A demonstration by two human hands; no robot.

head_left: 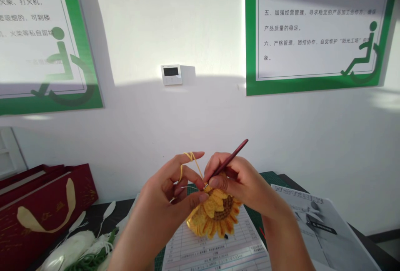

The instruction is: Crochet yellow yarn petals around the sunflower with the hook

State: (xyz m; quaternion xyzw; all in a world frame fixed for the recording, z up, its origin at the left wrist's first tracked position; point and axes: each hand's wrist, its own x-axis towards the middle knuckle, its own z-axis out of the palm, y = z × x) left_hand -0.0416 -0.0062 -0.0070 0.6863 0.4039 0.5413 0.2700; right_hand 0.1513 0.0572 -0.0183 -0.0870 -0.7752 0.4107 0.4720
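A yellow crocheted sunflower (210, 220) with a brown centre hangs between the hands, over a printed sheet (215, 252). My left hand (175, 194) pinches the flower's upper left edge between thumb and finger, and yellow yarn (196, 163) loops round its raised index finger. In my right hand (233, 179) is a dark red crochet hook (231, 157), held like a pen, its tip at the petals beside the left fingertips. The exact stitch at the tip is too small to make out.
At the left stand dark red gift bags (53, 217), with white yarn (70, 248) and green yarn (93, 258) in front. A green cutting mat (270, 177) lies under the papers. A grey printed sheet (340, 237) is at the right. Behind is a wall with green-framed posters (312, 83).
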